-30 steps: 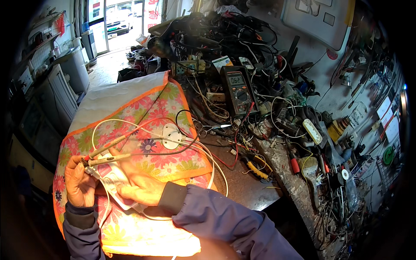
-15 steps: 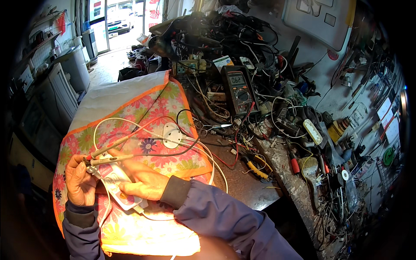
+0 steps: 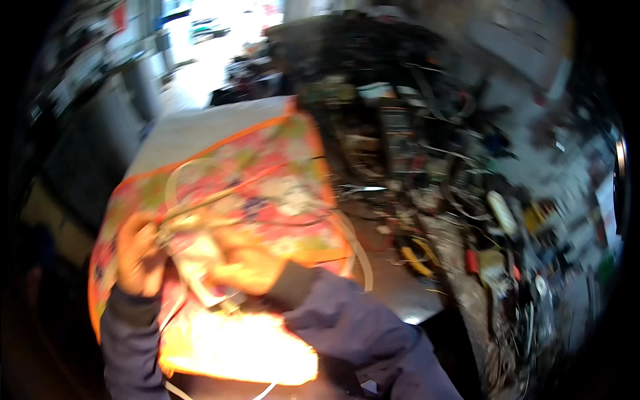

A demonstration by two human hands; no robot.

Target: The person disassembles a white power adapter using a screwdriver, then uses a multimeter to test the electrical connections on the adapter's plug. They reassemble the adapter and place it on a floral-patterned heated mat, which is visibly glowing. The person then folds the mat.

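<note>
The picture is smeared by motion. My left hand (image 3: pixel 141 257) is closed, pinching the tips of two multimeter probes (image 3: pixel 223 193) against a small connector on a white cord. My right hand (image 3: pixel 250 263) wraps round a white electric-blanket controller (image 3: pixel 200 257), thumb on its face. A ribbed cord end (image 3: pixel 229 305) leaves the controller at its near end. Beneath both hands lies a floral electric blanket (image 3: pixel 303 147) with orange trim. A round white socket piece (image 3: pixel 293 190) rests on it, beyond my right hand. Exactly where the probe tips touch is too blurred to tell.
Right of the blanket, a multimeter (image 3: pixel 398 133) stands among tangled wires on the cluttered bench. Yellow-handled pliers (image 3: pixel 417 257) lie near the bench edge. A red-handled tool (image 3: pixel 472 262) and a white oblong device (image 3: pixel 500 210) sit farther right. Bright light floods the blanket's near part.
My view has swung, so the scene sits farther right and is blurred. Both hands keep their hold on the probes and the controller.
</note>
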